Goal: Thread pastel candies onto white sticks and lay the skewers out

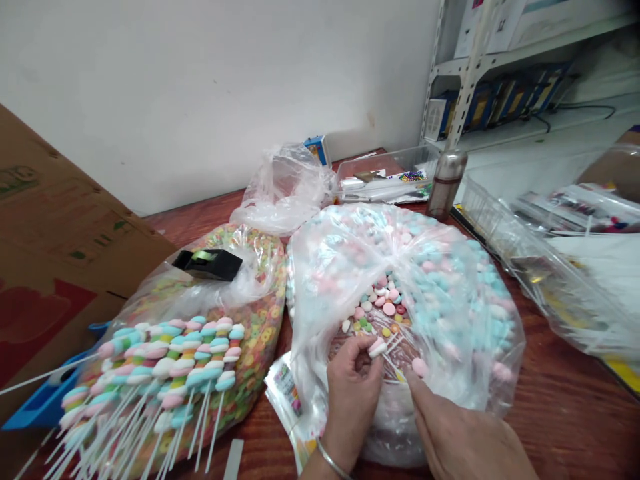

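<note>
My left hand [354, 379] is closed, its thumb and index finger pinching a pink-and-white marshmallow [377, 347]. To its right, my right hand [463, 430] has its fingers stretched out. The index fingertip is at a round pink marshmallow [419, 367]; I cannot tell whether they touch. Both hands are over the opening of a big clear plastic bag [320, 287] full of pink, white and blue marshmallows. Inside the opening lie small coloured candies [389, 309] and several white sticks [397, 347].
On the left, marshmallow skewers [175, 360] rest on a bag of gummy rings [260, 333], near a black tape dispenser [213, 265]. A cardboard box [65, 247] stands far left. Behind are a metal bottle [447, 183] and a clear tray [385, 190]; plastic bins [520, 247] stand right.
</note>
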The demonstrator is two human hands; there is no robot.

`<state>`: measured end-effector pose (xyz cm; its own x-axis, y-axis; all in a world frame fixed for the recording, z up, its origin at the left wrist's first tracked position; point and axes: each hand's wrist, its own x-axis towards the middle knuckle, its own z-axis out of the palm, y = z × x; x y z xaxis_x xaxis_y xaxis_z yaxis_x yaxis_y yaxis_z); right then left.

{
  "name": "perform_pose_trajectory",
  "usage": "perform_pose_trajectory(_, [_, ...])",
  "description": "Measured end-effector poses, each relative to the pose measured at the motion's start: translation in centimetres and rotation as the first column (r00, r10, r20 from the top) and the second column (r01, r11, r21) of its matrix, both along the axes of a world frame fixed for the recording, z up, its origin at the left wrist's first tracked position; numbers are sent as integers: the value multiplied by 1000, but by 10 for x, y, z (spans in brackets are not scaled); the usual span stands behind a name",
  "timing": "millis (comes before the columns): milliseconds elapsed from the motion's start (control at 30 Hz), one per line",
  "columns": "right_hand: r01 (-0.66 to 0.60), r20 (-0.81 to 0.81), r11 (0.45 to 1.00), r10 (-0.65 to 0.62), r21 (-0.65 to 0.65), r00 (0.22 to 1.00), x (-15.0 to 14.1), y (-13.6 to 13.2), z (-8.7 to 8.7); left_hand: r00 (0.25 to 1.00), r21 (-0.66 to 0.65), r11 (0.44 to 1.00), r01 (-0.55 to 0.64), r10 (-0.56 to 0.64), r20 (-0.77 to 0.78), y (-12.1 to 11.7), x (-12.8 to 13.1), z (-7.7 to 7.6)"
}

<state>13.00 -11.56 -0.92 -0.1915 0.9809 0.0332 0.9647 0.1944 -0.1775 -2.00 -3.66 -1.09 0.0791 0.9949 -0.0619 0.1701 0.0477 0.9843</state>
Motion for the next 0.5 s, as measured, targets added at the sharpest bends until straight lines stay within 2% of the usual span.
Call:
perform_pose_trajectory(200, [-5, 55, 999, 3, 50, 998, -8, 1, -4, 997, 72, 997, -5, 10, -71, -3, -1, -4])
perform_pose_trajectory(300, [24, 51, 999, -26, 40, 998, -15, 5, -3, 991, 114, 993, 33, -17, -136, -9, 2, -3])
perform_pose_trajectory(500, [165, 0, 970, -168, -179, 986, -16, 23, -2, 952, 73, 975, 211, -188, -242, -30, 5, -5])
